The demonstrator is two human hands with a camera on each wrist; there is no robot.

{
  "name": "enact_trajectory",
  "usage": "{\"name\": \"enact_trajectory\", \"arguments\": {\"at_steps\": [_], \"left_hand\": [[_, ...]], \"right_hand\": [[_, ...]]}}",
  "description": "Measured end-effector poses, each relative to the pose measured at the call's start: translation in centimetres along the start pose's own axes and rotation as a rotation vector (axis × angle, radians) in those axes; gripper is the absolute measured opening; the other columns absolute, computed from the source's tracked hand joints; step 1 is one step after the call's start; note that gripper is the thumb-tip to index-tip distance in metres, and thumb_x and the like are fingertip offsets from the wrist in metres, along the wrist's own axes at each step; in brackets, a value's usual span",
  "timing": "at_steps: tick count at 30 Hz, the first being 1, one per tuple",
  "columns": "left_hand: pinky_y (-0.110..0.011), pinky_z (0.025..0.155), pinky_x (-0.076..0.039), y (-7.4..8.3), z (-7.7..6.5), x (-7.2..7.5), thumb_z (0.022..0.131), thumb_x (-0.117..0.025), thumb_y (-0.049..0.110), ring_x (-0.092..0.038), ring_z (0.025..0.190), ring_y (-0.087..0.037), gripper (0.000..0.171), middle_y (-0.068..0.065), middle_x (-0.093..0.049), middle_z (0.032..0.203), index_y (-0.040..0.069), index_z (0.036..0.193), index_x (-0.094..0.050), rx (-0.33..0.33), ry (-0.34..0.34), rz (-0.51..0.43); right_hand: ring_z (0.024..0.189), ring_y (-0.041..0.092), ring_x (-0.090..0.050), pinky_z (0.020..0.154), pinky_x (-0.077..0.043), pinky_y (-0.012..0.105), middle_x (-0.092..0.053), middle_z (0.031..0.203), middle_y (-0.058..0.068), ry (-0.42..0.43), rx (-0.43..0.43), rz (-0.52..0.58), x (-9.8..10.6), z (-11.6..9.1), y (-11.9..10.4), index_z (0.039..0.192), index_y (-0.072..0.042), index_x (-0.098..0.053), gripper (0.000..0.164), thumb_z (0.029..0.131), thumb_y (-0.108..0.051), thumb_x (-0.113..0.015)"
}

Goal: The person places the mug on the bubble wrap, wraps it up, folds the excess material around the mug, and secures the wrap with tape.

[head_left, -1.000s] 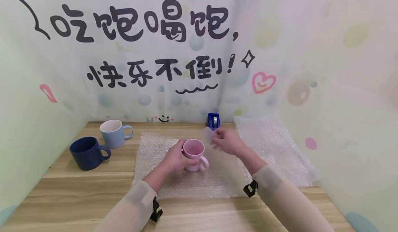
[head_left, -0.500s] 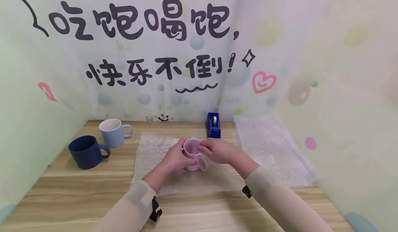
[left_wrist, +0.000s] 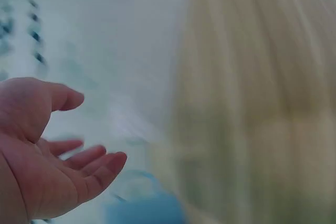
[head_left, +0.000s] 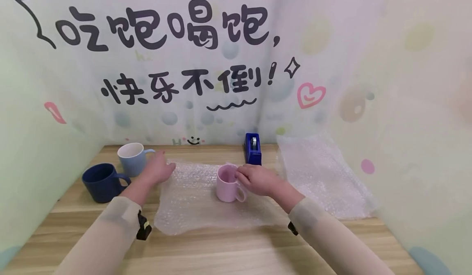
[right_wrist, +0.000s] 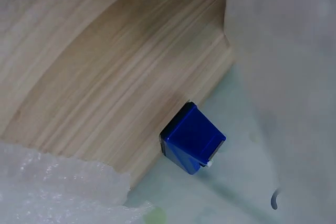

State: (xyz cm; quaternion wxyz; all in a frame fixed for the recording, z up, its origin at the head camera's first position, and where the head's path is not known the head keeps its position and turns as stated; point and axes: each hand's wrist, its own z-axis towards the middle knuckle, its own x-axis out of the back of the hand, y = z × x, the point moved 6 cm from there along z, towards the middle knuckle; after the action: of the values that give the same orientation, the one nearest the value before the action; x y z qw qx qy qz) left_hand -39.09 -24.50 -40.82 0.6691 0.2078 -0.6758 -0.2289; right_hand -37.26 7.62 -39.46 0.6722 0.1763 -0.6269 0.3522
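Observation:
A pink mug point(head_left: 225, 189) stands upright on a sheet of bubble wrap point(head_left: 184, 211), its handle toward the right. My right hand point(head_left: 258, 180) is at the mug's rim with curled fingers, pinching the lifted right part of the sheet there; the fingertips are partly hidden at the mug's mouth. That raised wrap point(right_wrist: 289, 77) fills the right side of the right wrist view, where the hand itself does not show. My left hand point(head_left: 158, 169) is by the sheet's far left corner, in front of the light blue mug point(head_left: 132, 159). In the left wrist view its fingers point(left_wrist: 102, 174) are spread around nothing.
Left of the sheet, a dark blue mug point(head_left: 100, 183) stands near the light blue one. A blue tape dispenser point(head_left: 253, 148) is at the table's back edge. Another bubble wrap sheet point(head_left: 324, 176) lies at the right. Walls bound the table point(head_left: 206, 250) behind and on both sides.
My right hand has brought the sheet's right part leftward to the mug's rim and stays there. My left hand has let go of the pink mug and moved left to the sheet's corner.

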Motion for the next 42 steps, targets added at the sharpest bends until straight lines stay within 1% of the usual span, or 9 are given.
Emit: {"name": "enact_trajectory", "arguments": {"at_steps": [4,9,12,15,19,23,28,37,42], "left_hand": [[-0.070,0.127,-0.034,-2.6,-0.6,-0.9,0.108,-0.061,0.033,-0.036,0.152,-0.064,0.088,-0.051,-0.033,0.161,-0.025,0.160,-0.019,0.106,-0.083,-0.091],[-0.048,0.089,-0.059,-1.6,-1.7,-0.5,0.109,-0.057,0.027,-0.066,0.107,-0.041,0.045,-0.030,-0.069,0.118,-0.012,0.130,-0.060,0.059,-0.074,-0.192],[-0.032,0.073,-0.053,0.2,-1.7,-0.3,0.110,-0.054,0.027,-0.066,0.092,-0.020,0.030,-0.016,-0.075,0.110,-0.001,0.116,-0.065,-0.003,-0.122,-0.308],[-0.030,0.071,-0.056,3.4,-1.9,-0.6,0.112,-0.053,0.026,-0.070,0.090,-0.018,0.031,-0.020,-0.077,0.128,-0.001,0.124,-0.064,-0.085,-0.191,-0.440],[-0.029,0.067,-0.055,8.6,-2.6,-2.4,0.113,-0.060,0.026,-0.063,0.080,-0.018,0.027,-0.018,-0.077,0.114,0.001,0.121,-0.064,-0.228,-0.252,-0.507],[-0.032,0.076,-0.056,11.9,-3.2,-4.9,0.113,-0.060,0.032,-0.063,0.086,-0.016,0.026,-0.007,-0.073,0.102,0.008,0.114,-0.067,-0.340,-0.303,-0.373],[-0.048,0.106,-0.055,12.9,-3.5,-6.0,0.111,-0.047,0.020,-0.067,0.122,-0.027,0.034,-0.007,-0.077,0.128,0.012,0.125,-0.077,-0.460,-0.313,-0.110],[-0.049,0.110,-0.043,13.4,-3.6,-5.9,0.077,-0.049,-0.024,-0.051,0.124,-0.029,0.096,-0.005,-0.057,0.165,0.031,0.155,-0.064,-0.573,-0.403,0.458],[-0.055,0.119,-0.044,14.6,-3.6,-5.5,0.077,-0.053,-0.026,-0.051,0.137,-0.037,0.095,-0.004,-0.061,0.160,0.030,0.154,-0.064,-0.570,-0.445,0.519]], "right_hand": [[0.101,0.019,-0.069,0.096,-0.062,0.043,-0.072,0.108,0.002,-0.006,0.004,0.017,-0.5,-0.1,0.0,0.114,-0.014,-0.073,0.030,0.117,-0.029,-0.048],[0.100,0.019,-0.070,0.095,-0.062,0.042,-0.073,0.106,0.002,0.022,0.029,0.002,-0.5,0.1,0.0,0.114,-0.013,-0.074,0.030,0.117,-0.028,-0.048],[0.098,0.019,-0.069,0.093,-0.061,0.041,-0.071,0.104,0.002,0.028,0.037,-0.010,-0.4,0.1,0.0,0.111,-0.013,-0.073,0.029,0.117,-0.028,-0.049],[0.096,0.018,-0.067,0.092,-0.061,0.040,-0.070,0.102,0.001,0.027,0.039,-0.008,-0.4,0.0,0.0,0.110,-0.013,-0.072,0.028,0.117,-0.027,-0.049],[0.094,0.017,-0.067,0.090,-0.061,0.040,-0.070,0.101,0.001,0.030,0.042,-0.009,-0.3,-0.1,0.0,0.110,-0.013,-0.072,0.027,0.116,-0.027,-0.051],[0.093,0.017,-0.067,0.089,-0.062,0.040,-0.072,0.102,0.002,0.026,0.035,-0.001,-0.4,-0.2,0.1,0.113,-0.012,-0.073,0.027,0.116,-0.027,-0.051],[0.096,0.019,-0.070,0.094,-0.064,0.043,-0.075,0.108,0.003,0.020,0.021,-0.002,-0.6,-0.2,0.3,0.118,-0.012,-0.077,0.029,0.116,-0.026,-0.052],[0.112,0.024,-0.074,0.104,-0.062,0.045,-0.076,0.120,0.007,0.004,0.050,-0.011,-0.2,0.2,0.1,0.127,-0.011,-0.074,0.031,0.117,-0.025,-0.049],[0.111,0.024,-0.073,0.103,-0.062,0.046,-0.075,0.118,0.007,-0.006,0.054,-0.021,0.0,0.2,0.2,0.124,-0.010,-0.073,0.029,0.117,-0.024,-0.049]]}}
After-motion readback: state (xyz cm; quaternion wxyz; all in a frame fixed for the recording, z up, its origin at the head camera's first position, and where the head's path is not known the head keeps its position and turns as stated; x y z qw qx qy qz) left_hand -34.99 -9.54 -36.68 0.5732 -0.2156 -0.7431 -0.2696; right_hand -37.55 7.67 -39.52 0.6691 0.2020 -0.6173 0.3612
